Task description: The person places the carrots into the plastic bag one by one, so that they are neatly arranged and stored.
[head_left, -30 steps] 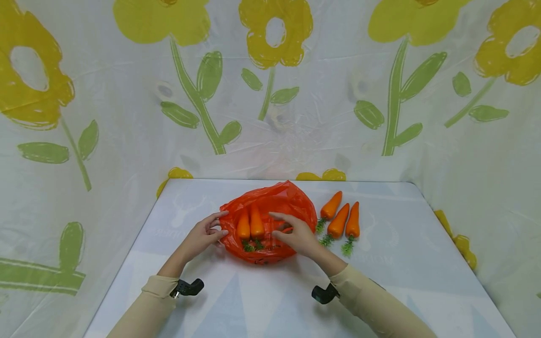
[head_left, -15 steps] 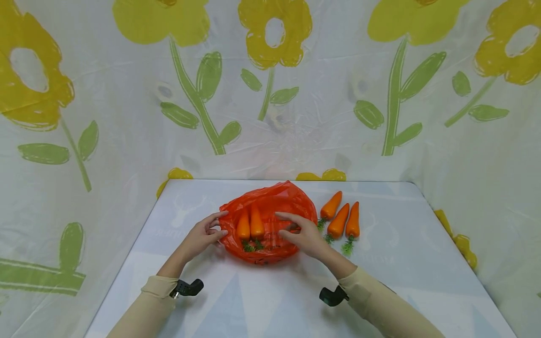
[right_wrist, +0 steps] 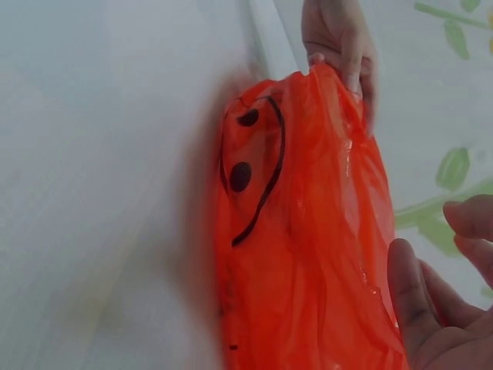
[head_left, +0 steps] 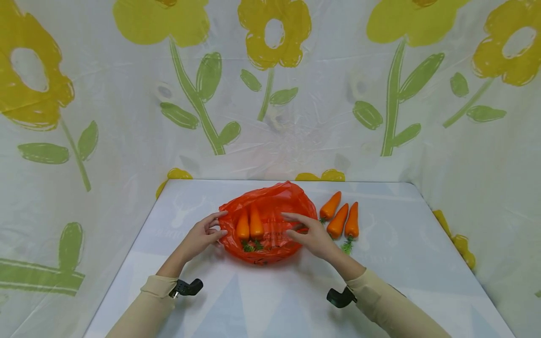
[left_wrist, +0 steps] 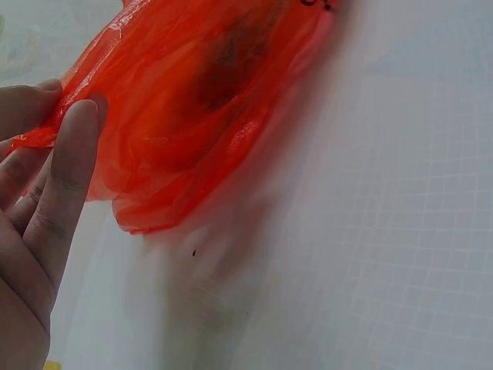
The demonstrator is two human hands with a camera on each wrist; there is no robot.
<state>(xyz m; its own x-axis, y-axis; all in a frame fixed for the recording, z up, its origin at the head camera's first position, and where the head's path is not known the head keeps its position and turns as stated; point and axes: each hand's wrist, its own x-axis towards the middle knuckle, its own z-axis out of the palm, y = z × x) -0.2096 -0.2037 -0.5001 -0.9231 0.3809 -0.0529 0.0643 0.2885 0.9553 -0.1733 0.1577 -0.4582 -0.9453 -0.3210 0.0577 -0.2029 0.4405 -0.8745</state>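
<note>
A red plastic bag (head_left: 279,206) lies with its mouth toward me, and two orange carrots (head_left: 256,225) with green tops rest inside at its left. My left hand (head_left: 202,238) pinches the bag's left edge between thumb and fingers; the left wrist view shows the film (left_wrist: 154,146) caught there. Over the right part of the bag's mouth is my right hand (head_left: 314,237), its thumb and fingers apart and nothing between them. The right wrist view shows black printed marks on the bag (right_wrist: 308,231).
Three more carrots (head_left: 338,221) lie on the table just right of the bag, their tops partly hidden by my right hand. The white table (head_left: 405,263) has pale blue patterns. A flower-printed curtain (head_left: 321,117) hangs behind and at both sides.
My right hand has drifted right across the bag's mouth, from near the carrots inside toward the right rim. The left hand keeps its place on the bag's edge.
</note>
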